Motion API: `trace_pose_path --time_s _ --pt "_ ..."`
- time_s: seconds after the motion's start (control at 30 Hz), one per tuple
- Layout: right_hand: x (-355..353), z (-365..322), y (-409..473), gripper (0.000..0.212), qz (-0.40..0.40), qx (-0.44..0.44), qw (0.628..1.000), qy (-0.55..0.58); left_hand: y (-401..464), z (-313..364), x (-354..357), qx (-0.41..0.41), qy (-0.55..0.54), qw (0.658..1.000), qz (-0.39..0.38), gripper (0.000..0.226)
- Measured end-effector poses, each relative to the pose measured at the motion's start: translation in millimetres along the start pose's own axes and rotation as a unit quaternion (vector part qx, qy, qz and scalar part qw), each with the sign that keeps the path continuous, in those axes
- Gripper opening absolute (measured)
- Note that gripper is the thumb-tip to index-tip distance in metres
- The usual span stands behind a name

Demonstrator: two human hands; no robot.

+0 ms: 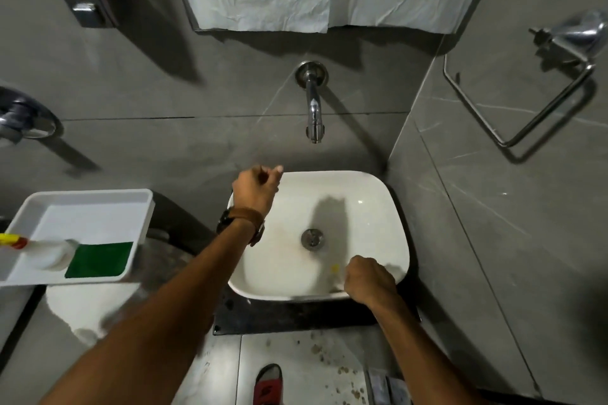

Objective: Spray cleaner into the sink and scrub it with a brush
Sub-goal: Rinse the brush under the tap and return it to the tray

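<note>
The person leans over a white sink [371,207] set on a dark surface [296,316] in the corner of a grey-tiled room. The right hand [368,279] is down at the near rim of the basin, its grip closed in a fist around something blurred; a speck of yellow shows just left of the knuckles, likely the brush [335,270], though I cannot make it out clearly. The left hand [255,189] hangs over the far left corner of the sink, fingers loosely curled, holding nothing I can see; a watch [243,225] with a brown strap sits on that wrist. The drain [312,238] lies in the middle of the basin, under a wall tap [312,108]. To the left, a white tray [82,207] holds a green pad [100,260] and a white spray bottle [42,251] lying on its side.
</note>
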State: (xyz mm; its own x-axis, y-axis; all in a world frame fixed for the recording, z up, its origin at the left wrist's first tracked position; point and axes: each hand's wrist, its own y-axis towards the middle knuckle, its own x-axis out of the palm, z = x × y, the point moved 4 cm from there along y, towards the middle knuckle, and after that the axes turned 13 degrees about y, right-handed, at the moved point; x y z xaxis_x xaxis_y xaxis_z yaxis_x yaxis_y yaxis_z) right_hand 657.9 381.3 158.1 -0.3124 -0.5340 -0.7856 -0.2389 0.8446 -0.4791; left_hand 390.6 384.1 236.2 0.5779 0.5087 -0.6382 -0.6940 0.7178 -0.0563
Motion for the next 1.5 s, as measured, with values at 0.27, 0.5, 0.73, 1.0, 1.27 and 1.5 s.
trace_pose_path --time_s 0.27,0.5,0.73,1.0,1.27,1.5 --pt "22.3 -50.3 -16.7 0.028 0.001 -0.067 0.998 0.002 -77.5 -125.1 -35.3 -0.096 0.111 0.988 0.043 0.029" --pt "47.2 -167.5 -25.8 0.031 0.038 -0.2 0.975 0.09 -84.1 -206.4 -90.3 -0.179 0.058 0.978 0.086 0.032" --pt "132.0 -322.5 -4.5 0.027 -0.02 -0.32 0.942 0.098 -35.6 -323.9 -178.6 -0.302 -0.018 0.929 0.211 0.038" --pt "274.5 -479.1 54.9 0.035 -0.129 -0.364 0.922 0.005 39.0 -472.8 -236.6 -0.383 -0.038 0.874 0.295 0.045" --pt "393.4 -558.4 124.4 0.046 -0.162 -0.389 0.899 -0.121 104.7 -564.3 -243.0 -0.427 -0.093 0.812 0.387 0.06" --pt "438.7 -563.5 161.7 0.071 -0.119 -0.421 0.881 -0.18 115.1 -598.8 -212.1 -0.449 -0.132 0.771 0.431 0.066"
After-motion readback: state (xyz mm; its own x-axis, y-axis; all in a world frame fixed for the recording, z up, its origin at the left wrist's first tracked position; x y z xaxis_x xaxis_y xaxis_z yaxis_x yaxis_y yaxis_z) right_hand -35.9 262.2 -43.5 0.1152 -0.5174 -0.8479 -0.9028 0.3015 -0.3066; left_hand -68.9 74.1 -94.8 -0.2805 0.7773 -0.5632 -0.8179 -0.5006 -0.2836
